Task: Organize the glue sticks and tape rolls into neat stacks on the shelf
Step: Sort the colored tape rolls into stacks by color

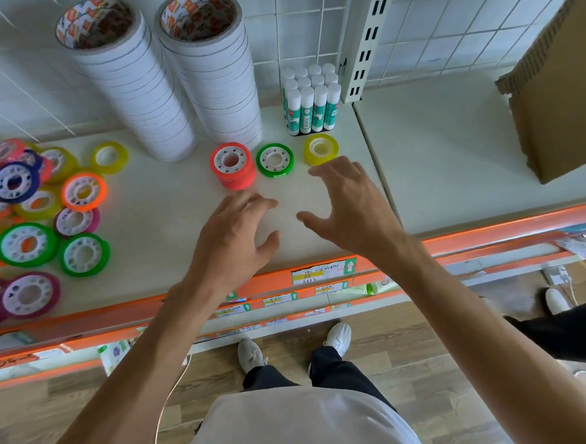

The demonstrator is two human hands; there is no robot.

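Glue sticks (311,100) with white caps stand upright in a tight block at the back of the white shelf (167,209). In front of them sit a short red tape stack (232,165), a green roll (274,160) and a yellow roll (320,148) in a row. Two tall stacks of white tape (132,87) (214,75) rise behind. A loose pile of coloured rolls (34,217) covers the shelf's left. My left hand (232,239) and my right hand (349,208) hover over the shelf with fingers spread, holding nothing, just in front of the row.
A torn cardboard box (557,78) stands on the neighbouring shelf at right. A slotted upright post (366,39) divides the two shelves. An orange price rail (322,271) runs along the front edge. Another person's leg and shoe (558,322) are at the right on the wooden floor.
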